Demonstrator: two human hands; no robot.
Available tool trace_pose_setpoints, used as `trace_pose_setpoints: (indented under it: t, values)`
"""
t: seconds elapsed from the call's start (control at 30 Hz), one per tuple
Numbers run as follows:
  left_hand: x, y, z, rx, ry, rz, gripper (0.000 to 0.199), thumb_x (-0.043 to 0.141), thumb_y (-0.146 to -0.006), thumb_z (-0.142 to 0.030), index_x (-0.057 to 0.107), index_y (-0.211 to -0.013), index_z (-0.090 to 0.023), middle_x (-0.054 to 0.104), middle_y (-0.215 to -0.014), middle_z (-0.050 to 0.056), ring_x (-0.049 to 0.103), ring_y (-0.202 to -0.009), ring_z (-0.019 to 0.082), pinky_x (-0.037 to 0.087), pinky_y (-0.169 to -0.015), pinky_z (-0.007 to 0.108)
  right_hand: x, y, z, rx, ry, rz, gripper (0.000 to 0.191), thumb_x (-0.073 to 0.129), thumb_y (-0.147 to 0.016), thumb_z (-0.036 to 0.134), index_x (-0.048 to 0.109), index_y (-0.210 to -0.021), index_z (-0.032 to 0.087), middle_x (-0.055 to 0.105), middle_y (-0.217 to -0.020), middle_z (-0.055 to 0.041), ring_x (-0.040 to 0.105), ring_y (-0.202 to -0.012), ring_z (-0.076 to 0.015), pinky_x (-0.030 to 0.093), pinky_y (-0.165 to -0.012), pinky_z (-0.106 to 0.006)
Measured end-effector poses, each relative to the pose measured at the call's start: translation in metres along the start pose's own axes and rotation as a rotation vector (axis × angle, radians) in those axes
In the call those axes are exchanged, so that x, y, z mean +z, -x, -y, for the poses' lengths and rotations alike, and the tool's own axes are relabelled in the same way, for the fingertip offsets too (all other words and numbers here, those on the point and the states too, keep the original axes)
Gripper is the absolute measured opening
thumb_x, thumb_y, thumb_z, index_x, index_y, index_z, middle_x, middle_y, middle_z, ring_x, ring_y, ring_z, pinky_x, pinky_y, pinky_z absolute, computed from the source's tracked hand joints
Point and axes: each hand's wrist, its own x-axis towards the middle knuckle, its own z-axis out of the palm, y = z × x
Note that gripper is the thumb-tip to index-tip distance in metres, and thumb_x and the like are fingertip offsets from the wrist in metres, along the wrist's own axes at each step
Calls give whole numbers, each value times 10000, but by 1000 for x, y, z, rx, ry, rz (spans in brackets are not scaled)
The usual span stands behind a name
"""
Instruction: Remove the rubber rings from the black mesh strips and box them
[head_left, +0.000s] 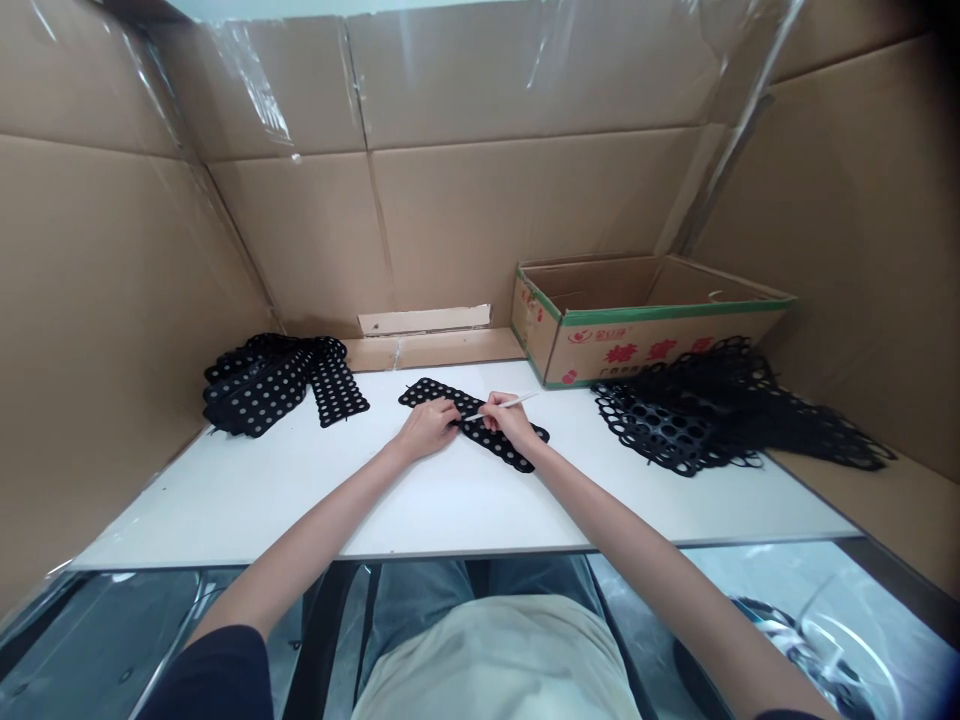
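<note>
A black strip of fabric with rows of round holes point(504, 448) lies slantwise on the white table in front of me. My left hand point(430, 427) rests on its middle, fingers bent and pinching the fabric. In my right hand point(510, 417) is a slim white pen-like stick point(521, 399), held as one holds a pen, its lower end touching the strip beside my left fingertips. Whether the stick is a pen or another tool cannot be made out. My right wrist partly covers the strip's right end.
A pile of similar black strips point(259, 388) lies at the left. Black netting with larger holes point(682, 420) is heaped at the right, before an open carton with green edges point(667, 325). Cardboard walls point(525, 200) enclose the white table point(300, 510). A round bin point(810, 650) stands below right.
</note>
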Motion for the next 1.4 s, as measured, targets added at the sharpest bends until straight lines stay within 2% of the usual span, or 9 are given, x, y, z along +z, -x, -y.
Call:
trace_pose_setpoints:
  t: [0.27,0.43,0.9,1.4]
  values:
    - [-6,2,8,13,106,43,181,527,-755,-208,665,-873,-200,635,-877,32,589,-800,150,441,-687,247,1,-4,-4,-14,0,29,186,519,-602,172,419,-447,189,471,-352,44,375,-334,-72,241,-368,-205]
    - [-4,1,9,29,92,6,158,528,-753,-196,661,-839,-200,637,-851,30,592,-791,147,443,-666,239,4,0,-2,-22,6,46,168,519,-596,150,430,-456,179,470,-355,48,394,-346,-67,275,-382,-192]
    - [3,-1,13,132,23,-75,137,528,-767,-200,659,-805,-184,644,-825,36,596,-774,137,455,-646,232,5,-1,-4,7,-34,-16,185,503,-586,128,409,-435,180,454,-333,47,372,-328,-65,255,-365,-189]
    - [3,-1,12,99,8,-74,139,529,-761,-204,662,-798,-191,651,-813,31,600,-764,138,447,-635,232,2,-5,-10,34,-49,1,181,495,-603,146,407,-449,181,470,-342,41,377,-327,-66,244,-356,-187]
